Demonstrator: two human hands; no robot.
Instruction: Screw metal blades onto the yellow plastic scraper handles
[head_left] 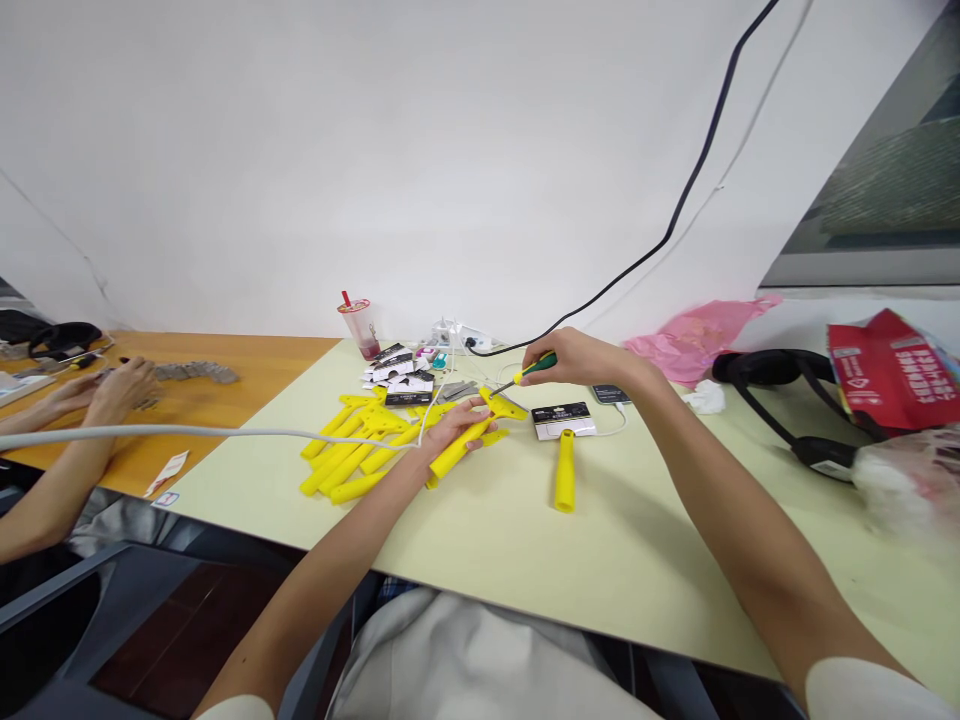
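Note:
My left hand (456, 428) is closed around a yellow plastic scraper (459, 449), its wide head pointing away from me. My right hand (574, 355) grips a screwdriver (538, 369) with a green and yellow handle. The screwdriver's shaft slants down to the left, and its tip meets the scraper's head; a screw there is too small to make out. Left of my left hand lies a pile of similar yellow scrapers (346, 462). A separate yellow handle (565, 480) rests on the table below my right hand, touching a black-and-white packet (559, 418).
More black-and-white packets (394, 372) and a drink cup (361, 330) stand behind the pile. A white cable (225, 432) crosses above my left forearm. Black headphones (787, 400) and a pink bag (697, 340) lie at right. Another person's hands (124, 388) work at the orange table.

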